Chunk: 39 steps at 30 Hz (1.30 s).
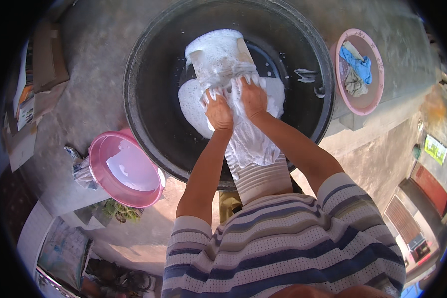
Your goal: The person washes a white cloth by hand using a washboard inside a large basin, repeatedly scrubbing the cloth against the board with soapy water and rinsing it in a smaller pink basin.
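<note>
A white, suds-covered cloth (251, 143) lies over a ridged washboard (262, 178). The washboard leans across the near rim of a large black basin (152, 111), its lower end towards my body. My left hand (218, 110) presses the cloth with bent, foamy fingers. Beside it, my right hand (253, 97) grips a bunched part of the same cloth. Thick white foam (193, 104) spreads around the board and covers much of its far end. Foam hides my fingertips and the cloth's exact shape.
At the left stands a pink basin (97, 160) holding cloudy water, with a crumpled cloth (83, 173) beside it. On the right, a pink tub (376, 70) contains blue cloth (361, 69) and greyish cloth (355, 85). Cardboard boxes (50, 63) stand far left; a potted plant (121, 210) sits lower left.
</note>
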Motion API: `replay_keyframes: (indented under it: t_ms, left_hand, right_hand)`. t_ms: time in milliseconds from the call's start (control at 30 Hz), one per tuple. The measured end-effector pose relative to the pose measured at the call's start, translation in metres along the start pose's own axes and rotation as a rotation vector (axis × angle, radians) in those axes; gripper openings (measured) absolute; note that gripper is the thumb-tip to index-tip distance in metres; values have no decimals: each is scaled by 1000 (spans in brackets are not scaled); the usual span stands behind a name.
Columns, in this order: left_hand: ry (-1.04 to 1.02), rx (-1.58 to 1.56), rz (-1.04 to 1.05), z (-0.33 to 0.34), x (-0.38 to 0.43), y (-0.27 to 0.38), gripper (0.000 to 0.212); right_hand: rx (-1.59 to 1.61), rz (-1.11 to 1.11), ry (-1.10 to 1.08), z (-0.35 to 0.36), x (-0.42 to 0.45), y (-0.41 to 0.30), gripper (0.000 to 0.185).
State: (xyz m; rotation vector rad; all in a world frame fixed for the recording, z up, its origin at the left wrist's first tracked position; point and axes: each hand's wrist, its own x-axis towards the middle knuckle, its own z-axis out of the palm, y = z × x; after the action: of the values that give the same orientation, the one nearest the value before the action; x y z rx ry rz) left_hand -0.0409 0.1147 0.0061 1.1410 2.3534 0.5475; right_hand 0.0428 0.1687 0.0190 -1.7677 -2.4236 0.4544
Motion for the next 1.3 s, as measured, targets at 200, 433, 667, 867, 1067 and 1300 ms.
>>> replay_keyframes:
  t_ms: [200, 433, 667, 867, 1067, 1300]
  left_hand:
    - [-233, 99, 121, -5, -12, -17, 6]
    - [113, 99, 662, -1, -82, -30, 12]
    - [84, 265, 115, -1, 8, 14, 10]
    - [16, -135, 540, -16, -113, -30, 12]
    - [-43, -75, -80, -4, 18, 11, 14]
    - [-121, 25, 262, -14, -49, -11, 6]
  right_hand:
    - [102, -127, -88, -1, -23, 16, 17]
    - [32, -304, 165, -4, -91, 34, 25]
    - [32, 35, -5, 5, -4, 13, 19]
    - [132, -231, -40, -16, -120, 52, 13]
    - [39, 61, -35, 5, 8, 5, 15]
    - [165, -77, -174, -12, -60, 37, 16]
